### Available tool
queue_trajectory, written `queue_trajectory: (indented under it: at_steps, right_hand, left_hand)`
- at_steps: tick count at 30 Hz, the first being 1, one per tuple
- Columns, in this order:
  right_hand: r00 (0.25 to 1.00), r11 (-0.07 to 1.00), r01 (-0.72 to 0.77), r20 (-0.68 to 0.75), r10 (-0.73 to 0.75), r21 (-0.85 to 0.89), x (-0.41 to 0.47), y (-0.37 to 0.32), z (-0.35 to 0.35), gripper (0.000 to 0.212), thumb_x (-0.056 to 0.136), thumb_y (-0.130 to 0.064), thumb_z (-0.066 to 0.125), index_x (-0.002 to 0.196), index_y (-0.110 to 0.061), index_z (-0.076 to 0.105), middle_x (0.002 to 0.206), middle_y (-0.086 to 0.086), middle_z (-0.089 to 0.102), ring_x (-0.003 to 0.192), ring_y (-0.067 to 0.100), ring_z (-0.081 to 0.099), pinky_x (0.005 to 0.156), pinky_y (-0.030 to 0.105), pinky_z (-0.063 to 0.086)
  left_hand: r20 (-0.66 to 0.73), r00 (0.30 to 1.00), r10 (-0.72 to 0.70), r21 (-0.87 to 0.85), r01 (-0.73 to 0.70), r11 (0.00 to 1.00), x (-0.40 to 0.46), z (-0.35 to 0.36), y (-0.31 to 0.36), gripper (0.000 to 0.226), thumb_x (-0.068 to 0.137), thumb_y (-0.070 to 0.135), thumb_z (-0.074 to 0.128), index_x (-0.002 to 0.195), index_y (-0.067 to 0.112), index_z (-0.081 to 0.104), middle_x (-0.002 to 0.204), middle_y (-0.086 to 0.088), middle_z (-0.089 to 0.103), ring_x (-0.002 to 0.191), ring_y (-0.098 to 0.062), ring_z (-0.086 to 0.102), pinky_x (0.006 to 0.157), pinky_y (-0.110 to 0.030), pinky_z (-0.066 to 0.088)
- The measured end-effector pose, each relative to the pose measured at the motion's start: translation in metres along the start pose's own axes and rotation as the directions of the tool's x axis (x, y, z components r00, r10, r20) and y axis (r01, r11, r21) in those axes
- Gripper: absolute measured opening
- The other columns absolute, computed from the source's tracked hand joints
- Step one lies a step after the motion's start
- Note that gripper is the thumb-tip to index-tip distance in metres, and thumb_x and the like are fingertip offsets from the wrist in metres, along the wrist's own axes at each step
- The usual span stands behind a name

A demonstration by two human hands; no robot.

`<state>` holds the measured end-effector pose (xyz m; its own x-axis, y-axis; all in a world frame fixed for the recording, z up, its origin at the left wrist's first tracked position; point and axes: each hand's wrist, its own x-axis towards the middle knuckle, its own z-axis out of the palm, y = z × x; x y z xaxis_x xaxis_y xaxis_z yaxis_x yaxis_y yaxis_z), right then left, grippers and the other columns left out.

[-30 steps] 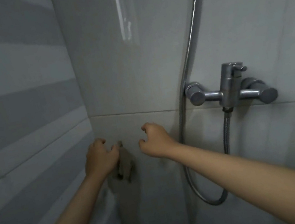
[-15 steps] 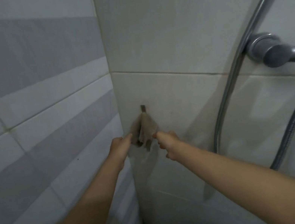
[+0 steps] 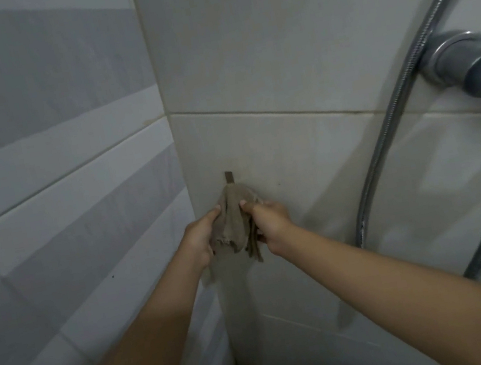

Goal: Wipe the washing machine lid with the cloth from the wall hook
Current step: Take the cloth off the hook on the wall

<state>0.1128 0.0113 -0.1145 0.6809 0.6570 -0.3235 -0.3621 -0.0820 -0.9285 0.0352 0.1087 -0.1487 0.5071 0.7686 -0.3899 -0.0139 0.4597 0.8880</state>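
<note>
Two bare forearms show, with no sleeve, cuff, glove, watch, band or ring on any visible part. The left hand (image 3: 199, 241) is slim, its fingers (image 3: 214, 212) short-nailed and unpainted. The right hand (image 3: 272, 225) looks the same, with a plain trimmed nail on its fingers (image 3: 244, 204). Behind the fingers both wrists are narrow and the forearms smooth.

Cloth (image 3: 235, 222): small, tan-brown, crumpled, frayed lower edge. Hangs bunched from wall hook (image 3: 229, 177) on beige tile, near the corner.
</note>
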Motion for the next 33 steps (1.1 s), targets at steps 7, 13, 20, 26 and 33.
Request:
queue_trajectory:
  at_steps: [7,13,20,26,33]
  right_hand:
    - [0.956,0.939,0.281,-0.024,-0.292,-0.2,-0.021,-0.03,-0.021,0.022,0.095,-0.021,0.05,0.079,-0.018,0.064,0.104,0.013,0.071,0.101,0.03,0.066,0.095,0.049,0.053]
    - [0.956,0.926,0.243,-0.088,-0.279,-0.29,-0.053,-0.024,-0.069,0.022,0.096,-0.023,0.047,0.097,-0.006,0.061,0.097,0.018,0.067,0.088,0.03,0.065,0.076,0.038,0.055]
    - [0.969,0.965,-0.188,0.198,0.151,0.184,-0.096,-0.006,-0.122,0.054,0.093,-0.059,0.031,0.085,-0.017,0.065,0.085,0.007,0.065,0.08,0.02,0.06,0.071,0.033,0.05]
    - [0.98,0.952,-0.197,0.068,0.186,0.235,-0.117,0.029,-0.185,0.016,0.092,-0.029,0.055,0.091,-0.014,0.062,0.086,0.006,0.067,0.077,0.017,0.064,0.071,0.031,0.054]
    - [0.988,0.947,-0.156,0.056,0.146,0.281,-0.137,0.054,-0.242,0.013,0.089,-0.002,0.055,0.099,-0.007,0.062,0.092,0.01,0.07,0.082,0.021,0.068,0.062,0.027,0.061]
  left_hand:
    - [-0.021,0.957,0.29,0.024,-0.289,0.957,-0.045,0.006,0.026,0.012,0.09,0.011,0.057,0.098,0.003,0.059,0.095,-0.015,0.067,0.077,-0.021,0.066,0.057,-0.024,0.057]
    - [0.032,0.939,0.343,0.204,-0.342,0.917,-0.103,0.03,0.023,0.015,0.09,0.008,0.055,0.101,0.0,0.063,0.093,-0.015,0.069,0.077,-0.022,0.067,0.066,-0.029,0.054]
    - [0.51,0.86,0.02,0.154,-0.114,0.982,-0.163,0.08,-0.027,0.04,0.088,-0.014,0.03,0.097,0.011,0.06,0.089,-0.002,0.069,0.086,-0.01,0.062,0.073,-0.017,0.05]
    - [0.4,0.917,-0.003,0.238,-0.101,0.966,-0.162,0.085,-0.068,0.026,0.09,0.001,0.045,0.112,0.007,0.058,0.082,-0.004,0.074,0.073,-0.012,0.069,0.065,-0.023,0.053]
    - [0.524,0.813,-0.254,0.498,-0.05,0.866,-0.155,0.1,-0.133,0.029,0.086,0.012,0.062,0.114,0.005,0.06,0.101,-0.007,0.07,0.094,-0.017,0.065,0.087,-0.027,0.049]
